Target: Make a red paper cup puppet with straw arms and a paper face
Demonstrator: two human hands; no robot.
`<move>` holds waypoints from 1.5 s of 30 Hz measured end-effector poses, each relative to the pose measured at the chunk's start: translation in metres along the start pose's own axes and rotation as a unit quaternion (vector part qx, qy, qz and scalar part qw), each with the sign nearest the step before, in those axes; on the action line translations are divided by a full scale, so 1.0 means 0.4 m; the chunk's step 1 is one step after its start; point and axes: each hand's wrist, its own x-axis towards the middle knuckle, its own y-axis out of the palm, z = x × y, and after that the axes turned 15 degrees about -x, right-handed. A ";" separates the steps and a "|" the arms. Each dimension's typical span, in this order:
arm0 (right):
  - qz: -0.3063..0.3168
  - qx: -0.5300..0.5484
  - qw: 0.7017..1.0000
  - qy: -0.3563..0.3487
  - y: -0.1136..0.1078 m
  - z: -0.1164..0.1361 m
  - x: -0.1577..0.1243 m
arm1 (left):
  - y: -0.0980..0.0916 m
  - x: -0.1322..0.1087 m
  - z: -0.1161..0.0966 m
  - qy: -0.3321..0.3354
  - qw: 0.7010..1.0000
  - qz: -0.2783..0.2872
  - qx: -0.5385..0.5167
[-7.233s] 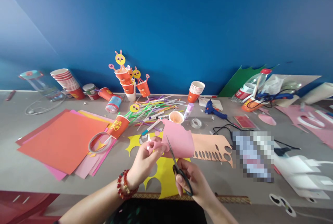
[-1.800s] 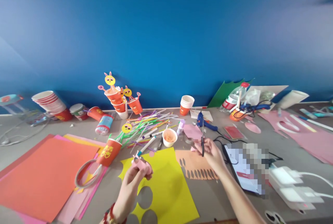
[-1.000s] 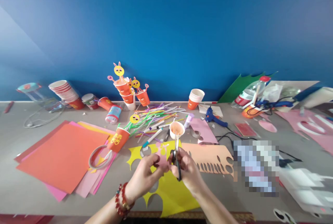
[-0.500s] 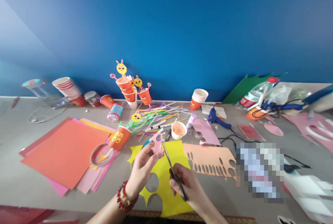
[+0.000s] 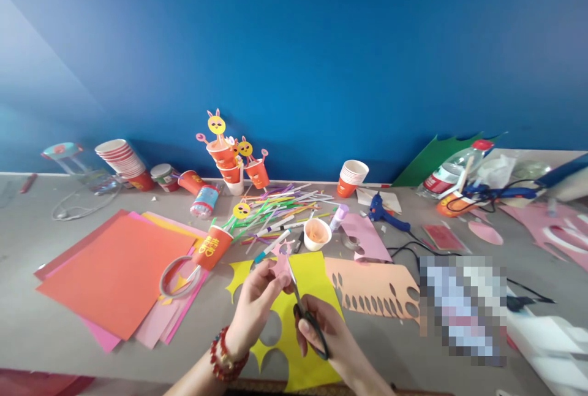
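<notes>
My left hand point(image 5: 258, 295) pinches a small pink paper cutout point(image 5: 280, 261) above the table. My right hand point(image 5: 328, 338) grips black-handled scissors point(image 5: 301, 304), their blades pointing up at the cutout's right edge. Both hands hover over a yellow paper sheet point(image 5: 312, 273) with round and pointed holes cut from it. A red bead bracelet point(image 5: 225, 356) sits on my left wrist.
A peach sheet point(image 5: 372, 282) with leaf-shaped holes lies to the right, and a pink sheet point(image 5: 365, 236) behind it. Orange and pink paper point(image 5: 110, 273) is stacked at left. Straws and pens point(image 5: 275, 209), paper cups point(image 5: 351, 176), a blue glue gun point(image 5: 383, 212) and a bottle point(image 5: 448, 169) crowd the back.
My right hand laid the big pink sheet on the table behind the peach one, then came back to my left hand. The scissors now meet the small cutout, slightly lower than before.
</notes>
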 end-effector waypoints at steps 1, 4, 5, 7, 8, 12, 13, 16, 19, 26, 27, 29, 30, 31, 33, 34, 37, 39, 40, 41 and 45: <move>0.000 0.002 1.000 -0.001 0.000 -0.003 0.001 | 0.000 0.001 0.001 -0.001 1.000 0.001 -0.004; -0.004 0.004 1.000 -0.001 0.000 -0.008 0.001 | 0.000 0.001 0.004 -0.004 1.000 0.007 -0.013; -0.003 0.003 1.000 0.000 0.000 -0.009 0.001 | 0.000 0.001 0.005 -0.004 1.000 0.008 -0.013; 0.001 0.004 1.000 0.005 -0.001 -0.008 0.001 | 0.000 0.002 0.006 -0.004 1.000 0.008 -0.010; 0.001 0.005 1.000 0.006 -0.002 -0.007 0.001 | 0.001 0.002 0.006 -0.003 1.000 0.008 -0.008; -0.005 0.006 1.000 -0.002 -0.003 0.000 -0.001 | 0.007 0.005 -0.002 -0.012 1.000 0.007 -0.013; -0.007 0.007 1.000 -0.004 -0.003 0.002 -0.001 | 0.009 0.005 -0.005 -0.014 1.000 0.005 -0.016; -0.007 0.010 1.000 -0.002 -0.003 0.007 -0.001 | 0.015 0.006 -0.012 -0.020 1.000 0.003 -0.017; -0.006 0.003 1.000 0.001 -0.004 0.012 -0.002 | 0.018 0.005 -0.015 -0.025 0.999 0.006 -0.019; -0.005 0.000 1.000 0.007 -0.004 0.016 -0.005 | 0.013 0.003 -0.009 -0.016 1.000 0.015 -0.011; -0.006 0.003 1.000 0.007 -0.004 0.015 -0.004 | 0.013 0.002 -0.008 -0.015 1.000 0.018 -0.009; -0.007 0.006 1.000 0.007 -0.003 0.012 -0.004 | 0.013 0.001 -0.008 -0.016 1.000 0.016 -0.009; -0.007 0.007 1.000 0.008 -0.004 0.010 -0.004 | 0.014 0.001 -0.007 -0.016 1.000 0.014 -0.009; -0.006 0.007 1.000 0.009 -0.004 0.009 -0.004 | 0.014 0.000 -0.007 -0.017 1.000 0.015 -0.008; -0.003 0.003 1.000 0.009 -0.005 0.007 -0.004 | 0.014 0.000 -0.007 -0.017 1.000 0.020 -0.004; -0.002 -0.001 1.000 0.008 -0.005 0.007 -0.004 | 0.014 0.000 -0.007 -0.016 1.000 0.024 -0.002; -0.007 -0.009 1.000 0.005 -0.006 0.009 -0.004 | 0.013 0.002 -0.007 -0.014 1.000 0.027 0.002; -0.009 -0.010 1.000 0.006 -0.005 0.011 -0.003 | 0.014 0.003 -0.008 -0.016 0.999 0.028 0.005; -0.008 -0.010 1.000 0.007 -0.005 0.012 -0.003 | 0.014 0.003 -0.008 -0.016 0.999 0.028 0.006; -0.007 -0.011 1.000 0.008 -0.005 0.012 -0.003 | 0.015 0.002 -0.009 -0.017 0.999 0.028 0.005; -0.007 -0.018 1.000 0.014 -0.006 0.013 -0.003 | 0.017 -0.001 -0.009 -0.016 0.999 0.028 -0.006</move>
